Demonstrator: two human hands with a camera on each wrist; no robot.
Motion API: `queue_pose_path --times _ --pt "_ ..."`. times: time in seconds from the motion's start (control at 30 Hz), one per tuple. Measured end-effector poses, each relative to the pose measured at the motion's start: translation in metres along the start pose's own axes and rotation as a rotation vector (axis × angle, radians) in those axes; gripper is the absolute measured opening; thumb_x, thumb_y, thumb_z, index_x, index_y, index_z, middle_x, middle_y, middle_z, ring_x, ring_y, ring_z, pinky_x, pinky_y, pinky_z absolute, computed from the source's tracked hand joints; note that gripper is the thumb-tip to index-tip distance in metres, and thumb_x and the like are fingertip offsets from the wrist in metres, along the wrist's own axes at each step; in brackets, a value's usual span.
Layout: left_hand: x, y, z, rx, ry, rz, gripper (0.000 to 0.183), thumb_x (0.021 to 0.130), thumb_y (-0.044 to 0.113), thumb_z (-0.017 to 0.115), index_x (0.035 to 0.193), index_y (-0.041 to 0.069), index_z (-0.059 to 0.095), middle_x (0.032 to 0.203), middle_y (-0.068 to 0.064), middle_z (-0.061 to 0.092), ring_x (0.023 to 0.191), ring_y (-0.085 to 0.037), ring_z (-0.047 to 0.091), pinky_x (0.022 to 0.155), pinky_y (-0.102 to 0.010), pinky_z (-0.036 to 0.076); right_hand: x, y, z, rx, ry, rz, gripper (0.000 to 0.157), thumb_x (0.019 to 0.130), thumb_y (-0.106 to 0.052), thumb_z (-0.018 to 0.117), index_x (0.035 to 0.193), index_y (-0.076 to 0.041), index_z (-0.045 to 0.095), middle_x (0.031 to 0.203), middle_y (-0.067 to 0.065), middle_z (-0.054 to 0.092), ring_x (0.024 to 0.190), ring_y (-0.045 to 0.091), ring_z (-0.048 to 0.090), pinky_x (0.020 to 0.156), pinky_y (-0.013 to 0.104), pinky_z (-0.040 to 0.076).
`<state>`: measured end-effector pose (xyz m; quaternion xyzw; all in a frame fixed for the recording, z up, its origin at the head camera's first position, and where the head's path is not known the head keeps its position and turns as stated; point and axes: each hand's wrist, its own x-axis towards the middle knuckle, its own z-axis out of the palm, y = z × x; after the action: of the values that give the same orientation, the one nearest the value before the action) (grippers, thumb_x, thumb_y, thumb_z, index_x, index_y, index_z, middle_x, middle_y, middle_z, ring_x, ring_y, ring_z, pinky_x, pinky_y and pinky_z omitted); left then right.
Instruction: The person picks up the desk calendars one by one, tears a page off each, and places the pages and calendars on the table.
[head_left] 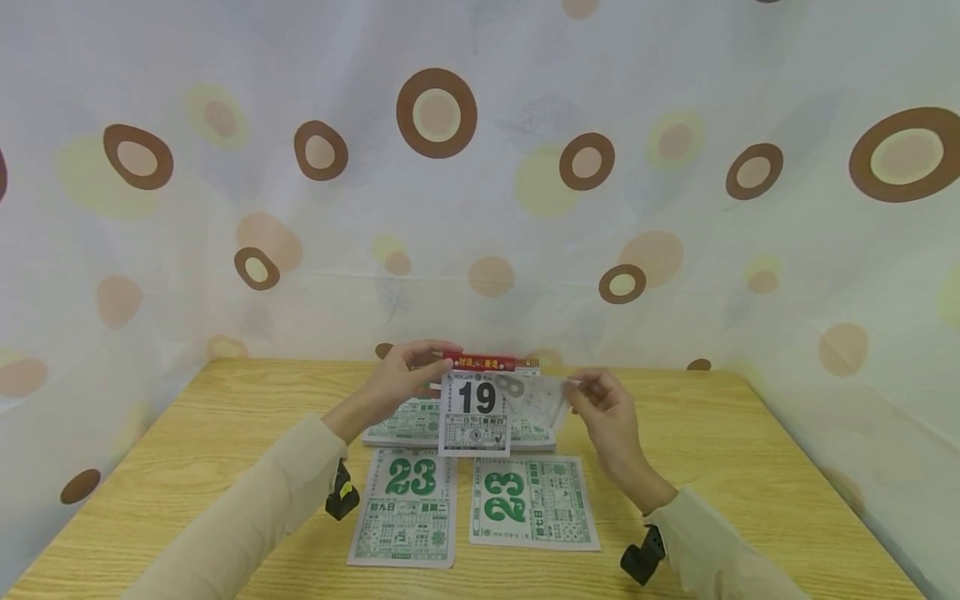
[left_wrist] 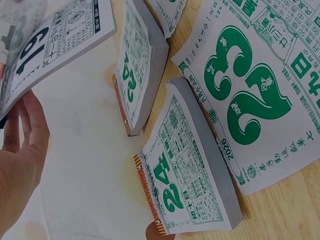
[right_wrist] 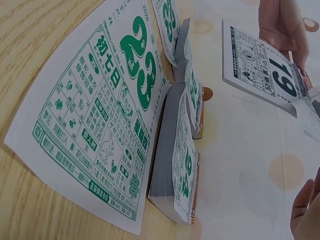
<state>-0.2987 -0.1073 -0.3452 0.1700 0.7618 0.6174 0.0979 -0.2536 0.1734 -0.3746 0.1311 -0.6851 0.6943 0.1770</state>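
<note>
My left hand (head_left: 401, 377) grips a small tear-off calendar (head_left: 474, 429) by its red header strip (head_left: 480, 362), thumb in front and fingers behind. The calendar is raised off the table and shows a black 19. My right hand (head_left: 609, 421) pinches the far corner of a thin, see-through sheet (head_left: 538, 400). That sheet stretches sideways from the top of the calendar, and a grey figure shows on it. In the right wrist view, the calendar (right_wrist: 260, 70) hangs from the left hand, while only some right-hand fingers (right_wrist: 302, 205) show at the edge.
Two thick calendar blocks, a left one (head_left: 405, 423) and a right one (right_wrist: 172, 150), stand at the back, showing green 24s. Before them lie two loose sheets with green 23s, one upright (head_left: 405, 521) and one turned sideways (head_left: 558, 504), on the wooden table (head_left: 675, 467). A patterned curtain (head_left: 495, 225) hangs behind.
</note>
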Motion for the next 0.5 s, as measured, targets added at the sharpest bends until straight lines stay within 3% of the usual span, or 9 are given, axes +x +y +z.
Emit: queue_pose_path --times 0.27,0.5 --pt "-0.0016 -0.0007 0.0008 0.012 -0.006 0.008 0.036 0.091 0.025 0.057 0.125 0.017 0.054 0.125 -0.012 0.055 0.105 -0.025 0.06 0.084 -0.037 0.053 -0.0001 -0.0023 0.0014 -0.02 -0.023 -0.035 0.018 0.088 -0.004 0.058 0.097 0.009 0.051 0.078 -0.007 0.054 0.068 0.005 0.052 0.063 0.016 0.047" --pt "-0.0023 0.0006 0.0018 0.015 -0.006 0.009 0.036 0.091 0.024 0.057 0.126 0.016 0.054 0.124 -0.012 0.055 0.105 -0.026 0.06 0.083 -0.037 0.053 0.0001 -0.0012 0.0011 0.015 0.031 0.017 0.017 0.087 -0.003 0.058 0.095 0.011 0.051 0.079 -0.007 0.057 0.069 0.005 0.053 0.064 0.017 0.048"
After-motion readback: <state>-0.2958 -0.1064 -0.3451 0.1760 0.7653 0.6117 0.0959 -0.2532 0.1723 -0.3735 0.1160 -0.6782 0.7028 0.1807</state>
